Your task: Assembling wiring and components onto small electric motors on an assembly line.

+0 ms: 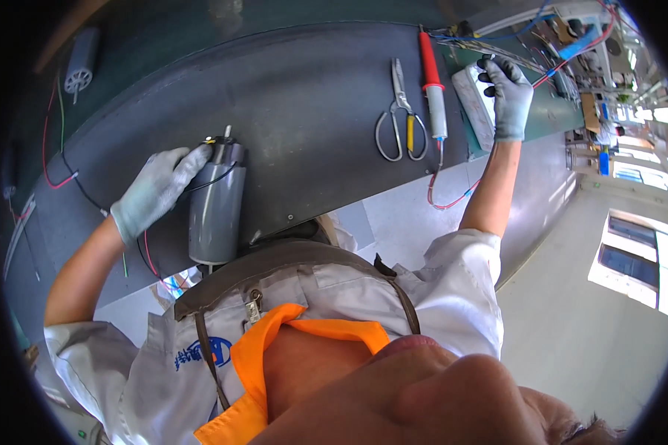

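A grey cylindrical electric motor (pixel 217 211) stands at the near edge of the dark bench, its black end cap and thin shaft pointing away from me. My left hand (pixel 156 185), in a pale glove, is closed on the cap end, with thumb and fingers against it. A black wire runs across the motor's upper body. Far to the right, my right hand (pixel 511 96), gloved with dark fingertips, is over a white box-like container (pixel 471 96). Its fingers are curled together; whatever they pinch is too small or hidden to make out.
Scissors (pixel 401 100) with a yellow-wrapped handle lie beside a red-and-white stick-shaped tool (pixel 433 96) on a cable. Another grey motor (pixel 83 63) with loose wires lies at far left. Red and black wires (pixel 147 248) hang by the bench edge. Wire bundles (pixel 497 55) lie at far right.
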Motion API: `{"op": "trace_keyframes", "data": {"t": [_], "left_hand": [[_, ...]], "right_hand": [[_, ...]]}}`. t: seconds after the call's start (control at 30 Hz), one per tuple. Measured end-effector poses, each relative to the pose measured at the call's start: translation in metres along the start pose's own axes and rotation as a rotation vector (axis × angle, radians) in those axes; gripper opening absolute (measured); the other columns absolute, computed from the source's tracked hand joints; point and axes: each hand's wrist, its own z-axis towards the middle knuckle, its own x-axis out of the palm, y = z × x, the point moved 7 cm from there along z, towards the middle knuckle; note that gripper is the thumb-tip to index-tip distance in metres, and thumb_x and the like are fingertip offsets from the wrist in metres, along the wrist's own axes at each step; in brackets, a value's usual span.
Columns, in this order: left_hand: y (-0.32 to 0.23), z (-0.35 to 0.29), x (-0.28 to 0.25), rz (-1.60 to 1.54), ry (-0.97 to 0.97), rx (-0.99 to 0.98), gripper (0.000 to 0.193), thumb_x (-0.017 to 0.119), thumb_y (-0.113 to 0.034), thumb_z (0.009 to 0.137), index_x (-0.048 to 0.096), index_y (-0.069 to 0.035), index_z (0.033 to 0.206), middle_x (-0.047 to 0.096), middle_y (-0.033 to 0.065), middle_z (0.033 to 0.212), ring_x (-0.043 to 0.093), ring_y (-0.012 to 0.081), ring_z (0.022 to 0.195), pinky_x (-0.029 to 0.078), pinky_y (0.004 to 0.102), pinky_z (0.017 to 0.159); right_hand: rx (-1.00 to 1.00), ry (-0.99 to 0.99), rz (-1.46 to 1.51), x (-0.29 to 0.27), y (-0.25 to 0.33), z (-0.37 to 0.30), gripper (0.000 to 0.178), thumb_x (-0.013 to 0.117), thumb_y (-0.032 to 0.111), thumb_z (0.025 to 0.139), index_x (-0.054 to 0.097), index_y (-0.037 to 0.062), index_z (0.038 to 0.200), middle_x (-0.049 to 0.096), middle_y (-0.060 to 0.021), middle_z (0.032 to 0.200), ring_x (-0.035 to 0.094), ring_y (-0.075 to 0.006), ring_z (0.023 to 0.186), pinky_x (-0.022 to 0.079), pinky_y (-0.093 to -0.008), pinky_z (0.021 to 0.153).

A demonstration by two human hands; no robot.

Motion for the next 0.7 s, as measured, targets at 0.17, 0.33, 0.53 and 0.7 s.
{"op": "trace_keyframes", "data": {"t": [0.17, 0.33, 0.53, 0.7], "left_hand": [[-0.009, -0.016, -0.012, -0.227, 0.349, -0.412, 0.059, 0.052, -0.057, 0.099, 0.063, -0.005, 0.074, 0.052, 0.0005, 0.056, 0.049, 0.0093, 0.043, 0.039, 0.0268, 0.041], [-0.017, -0.024, -0.026, -0.372, 0.335, -0.363, 0.046, 0.057, -0.045, 0.099, 0.066, -0.006, 0.076, 0.052, -0.0035, 0.057, 0.048, 0.0068, 0.044, 0.036, 0.0241, 0.040], [-0.008, -0.029, -0.029, -0.438, 0.348, -0.414, 0.047, 0.060, -0.051, 0.095, 0.067, -0.006, 0.083, 0.050, -0.0017, 0.057, 0.050, 0.0068, 0.044, 0.040, 0.0234, 0.041], [-0.012, -0.041, -0.026, -0.478, 0.316, -0.470, 0.046, 0.053, -0.047, 0.100, 0.067, -0.007, 0.084, 0.052, -0.0028, 0.059, 0.048, 0.0060, 0.046, 0.038, 0.0237, 0.043]], "right_hand": [[0.139, 0.460, 0.395, 0.109, 0.047, -0.066, 0.030, 0.069, 0.008, 0.091, 0.067, -0.0018, 0.120, 0.074, -0.0093, 0.092, 0.067, -0.0098, 0.068, 0.048, -0.0203, 0.056], [0.484, 0.840, 0.824, 0.207, 0.068, -0.161, 0.036, 0.075, 0.015, 0.088, 0.065, -0.0009, 0.118, 0.070, -0.0113, 0.095, 0.064, -0.0123, 0.067, 0.050, -0.0236, 0.051], [0.088, 0.958, 0.704, 0.264, 0.110, -0.259, 0.022, 0.071, 0.011, 0.090, 0.065, 0.0028, 0.109, 0.073, -0.0142, 0.097, 0.071, -0.0209, 0.078, 0.056, -0.0311, 0.064], [-1.143, 0.701, 0.170, 0.257, 0.158, -0.283, 0.026, 0.065, 0.010, 0.075, 0.065, 0.0070, 0.101, 0.066, -0.0096, 0.106, 0.065, -0.0277, 0.087, 0.056, -0.0380, 0.072]]}}
